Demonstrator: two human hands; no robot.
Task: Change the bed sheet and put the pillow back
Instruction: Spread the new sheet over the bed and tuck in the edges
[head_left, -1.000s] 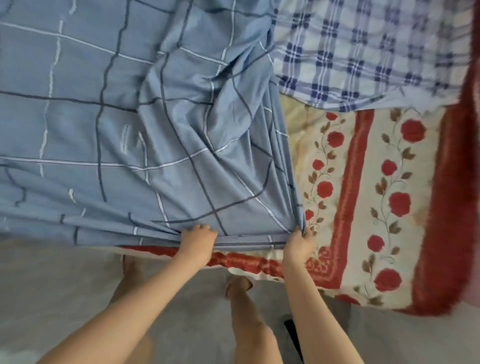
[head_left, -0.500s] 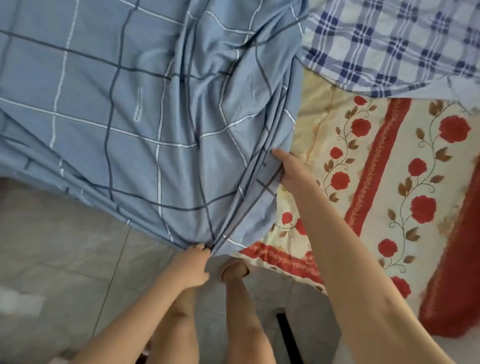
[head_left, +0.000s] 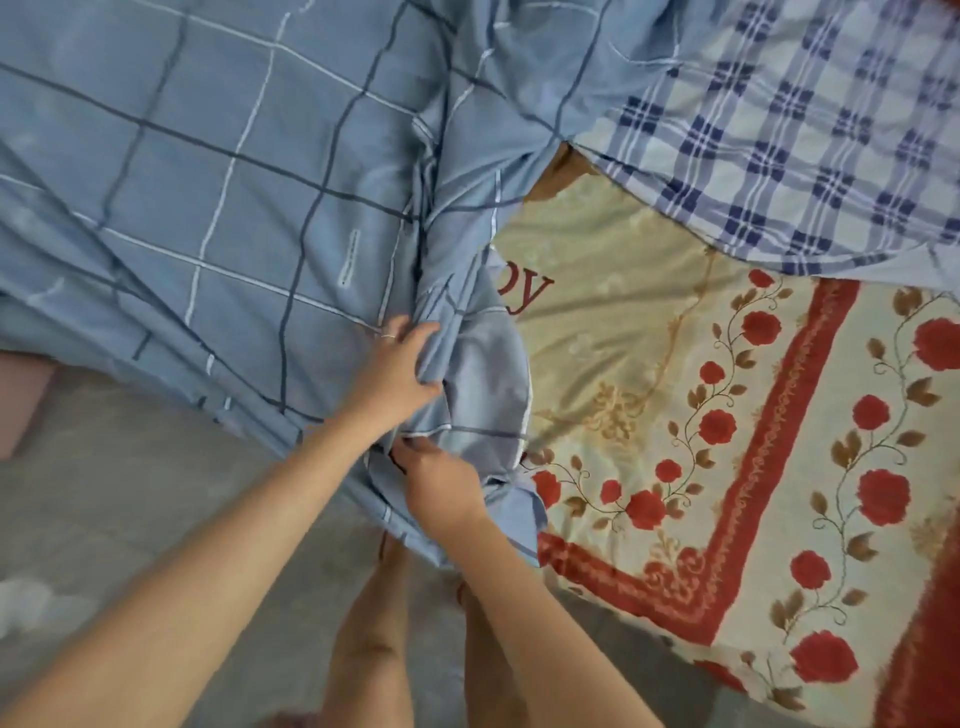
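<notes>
A blue sheet (head_left: 218, 171) with dark and white grid lines covers the left part of the bed and hangs over its near edge. My left hand (head_left: 397, 371) grips a bunched fold of it near its right border. Just below, my right hand (head_left: 441, 486) pinches the same gathered edge by the bed's side. Beneath lies a cream cover (head_left: 727, 441) with red roses and a red border, bare on the right. A blue-and-white plaid cloth (head_left: 810, 130) lies at the upper right. Whether that cloth is the pillow cannot be told.
Grey tiled floor (head_left: 130, 493) runs along the near side of the bed, where my bare legs (head_left: 374, 639) stand. A pink object (head_left: 21, 405) shows at the left edge under the hanging sheet.
My right hand dropped from higher on the sheet's edge to the bed's side. My left hand rose and took a bunched fold. More of the floral cover shows, and the view shifted.
</notes>
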